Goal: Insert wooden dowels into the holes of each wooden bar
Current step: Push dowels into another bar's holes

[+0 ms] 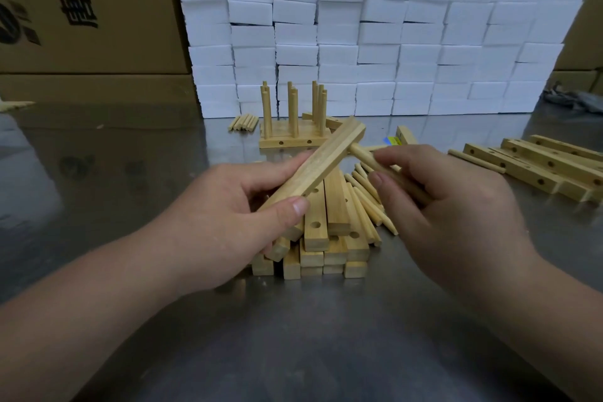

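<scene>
Steel tabletop (293,336), centre: stack of bars (326,238). Above it, left hand (228,206), grip wrapped round one bar (323,163) angled toward 1 o'clock. Right hand (450,206) pinches dowel (368,158), tip meeting the bar's far end from 4 o'clock. Judgement: square dowel to hole, push straight.

Brightness: you have even, moderate light; the wall of stacked white foam blocks (375,29) is brightest, nearly washed out.
Glare: the grey brushed-metal tabletop (310,336) carries a pale, smeared reflection of that wall at its far side.
Shadows: soft dark patches lie on the tabletop at your left and under your forearms.
Focus: the pale rectangular wooden bar (326,157) gripped by your left hand (225,206) and the round wooden dowel (362,153) pinched by your right hand (463,215) look crisp.
Distortion: the wide lens bows the foam wall's sides and tilts the brown cardboard boxes (91,26).
</scene>
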{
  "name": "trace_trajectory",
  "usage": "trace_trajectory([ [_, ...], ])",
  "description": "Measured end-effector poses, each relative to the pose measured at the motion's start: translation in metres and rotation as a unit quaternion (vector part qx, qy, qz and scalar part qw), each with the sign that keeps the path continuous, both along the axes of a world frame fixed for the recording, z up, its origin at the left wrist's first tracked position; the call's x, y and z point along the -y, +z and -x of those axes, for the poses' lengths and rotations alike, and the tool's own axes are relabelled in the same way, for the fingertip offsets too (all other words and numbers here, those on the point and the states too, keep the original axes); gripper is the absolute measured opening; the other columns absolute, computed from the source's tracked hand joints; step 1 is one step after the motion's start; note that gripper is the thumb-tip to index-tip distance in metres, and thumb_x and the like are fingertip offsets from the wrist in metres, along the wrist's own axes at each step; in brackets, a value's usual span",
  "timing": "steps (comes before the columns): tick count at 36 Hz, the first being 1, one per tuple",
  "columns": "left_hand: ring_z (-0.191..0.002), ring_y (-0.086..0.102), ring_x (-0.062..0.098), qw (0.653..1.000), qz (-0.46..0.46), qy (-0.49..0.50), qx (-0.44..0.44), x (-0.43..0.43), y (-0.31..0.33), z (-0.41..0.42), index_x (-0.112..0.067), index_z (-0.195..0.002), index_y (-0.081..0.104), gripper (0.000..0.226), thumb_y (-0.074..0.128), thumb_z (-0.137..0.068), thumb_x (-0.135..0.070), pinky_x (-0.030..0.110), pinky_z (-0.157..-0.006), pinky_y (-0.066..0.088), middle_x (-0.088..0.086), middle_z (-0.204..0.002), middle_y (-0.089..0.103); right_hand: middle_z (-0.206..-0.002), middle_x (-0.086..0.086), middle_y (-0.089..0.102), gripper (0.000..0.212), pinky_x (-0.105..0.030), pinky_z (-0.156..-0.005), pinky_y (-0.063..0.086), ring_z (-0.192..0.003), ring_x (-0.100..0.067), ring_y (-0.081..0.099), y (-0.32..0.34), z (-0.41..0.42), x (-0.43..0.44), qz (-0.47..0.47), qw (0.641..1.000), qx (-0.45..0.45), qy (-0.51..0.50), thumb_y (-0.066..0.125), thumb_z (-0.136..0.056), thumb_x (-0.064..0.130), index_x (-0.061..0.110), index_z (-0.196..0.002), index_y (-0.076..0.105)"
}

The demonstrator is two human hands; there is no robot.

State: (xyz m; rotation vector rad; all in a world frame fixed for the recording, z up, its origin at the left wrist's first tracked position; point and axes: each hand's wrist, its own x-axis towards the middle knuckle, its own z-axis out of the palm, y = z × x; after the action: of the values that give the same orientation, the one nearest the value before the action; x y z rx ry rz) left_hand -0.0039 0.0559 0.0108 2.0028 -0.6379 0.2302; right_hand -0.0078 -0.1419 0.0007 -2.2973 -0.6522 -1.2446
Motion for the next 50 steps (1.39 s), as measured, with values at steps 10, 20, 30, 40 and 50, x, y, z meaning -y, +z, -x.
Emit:
trace_trajectory([
  [10, -0.047, 0.05, -0.005, 1.0, -0.002, 0.006, 0.014, 0.001, -0.002, 0.001, -0.081, -0.081, 0.044, 0.053, 0.061, -0.08, -0.03, 0.01, -0.047, 0.043, -0.029, -0.066, 0.061, -0.063, 0.023, 0.052, 0.028, -0.003, -0.056, 0.038, -0.067, -0.001, 0.049, -0.003, -0.002, 0.0, -0.07, 0.995, -0.044, 0.055, 0.056, -0.086, 0.03, 0.015, -0.105, 0.069],
  [20, -0.057, 0.055, -0.01, 0.998, -0.045, 0.033, 0.043, 0.001, 0.0, 0.005, -0.087, -0.083, 0.032, 0.045, 0.06, -0.073, -0.052, 0.008, -0.054, 0.045, -0.044, -0.078, 0.059, -0.049, 0.015, 0.057, 0.018, -0.005, -0.044, 0.034, -0.045, 0.002, 0.051, 0.003, -0.002, -0.001, -0.317, 0.881, -0.271, 0.224, 0.059, -0.068, 0.037, 0.03, -0.081, 0.07],
  [30, -0.062, 0.058, 0.001, 1.0, 0.022, -0.009, 0.019, -0.007, 0.003, -0.001, -0.057, -0.121, 0.046, 0.055, 0.054, -0.068, -0.046, 0.015, -0.062, 0.05, -0.013, -0.091, 0.069, -0.053, 0.006, 0.056, 0.022, -0.014, -0.044, 0.04, -0.048, -0.002, 0.047, 0.012, 0.0, 0.002, -0.339, 0.889, -0.225, 0.21, 0.059, -0.065, 0.042, 0.033, -0.081, 0.07],
  [40, -0.046, 0.042, 0.003, 0.996, -0.012, 0.064, 0.058, -0.007, -0.009, -0.009, -0.045, -0.074, 0.061, 0.024, 0.039, -0.083, -0.041, 0.015, -0.043, 0.036, -0.011, -0.055, 0.051, -0.063, -0.003, 0.068, 0.015, -0.023, -0.048, 0.049, -0.047, -0.014, 0.055, 0.017, -0.008, 0.011, -0.421, 0.85, -0.241, 0.206, 0.047, -0.08, 0.033, 0.02, -0.078, 0.054],
  [50, -0.055, 0.046, 0.007, 0.97, 0.095, 0.222, 0.035, -0.011, -0.016, -0.021, -0.017, -0.075, 0.056, 0.037, 0.034, -0.096, -0.038, 0.03, -0.056, 0.04, -0.01, -0.059, 0.055, -0.055, 0.001, 0.06, 0.039, -0.024, -0.047, 0.042, -0.053, -0.011, 0.055, 0.023, -0.019, 0.041, 0.175, 0.879, -0.378, -0.232, 0.046, -0.082, 0.051, 0.02, -0.064, 0.063],
])
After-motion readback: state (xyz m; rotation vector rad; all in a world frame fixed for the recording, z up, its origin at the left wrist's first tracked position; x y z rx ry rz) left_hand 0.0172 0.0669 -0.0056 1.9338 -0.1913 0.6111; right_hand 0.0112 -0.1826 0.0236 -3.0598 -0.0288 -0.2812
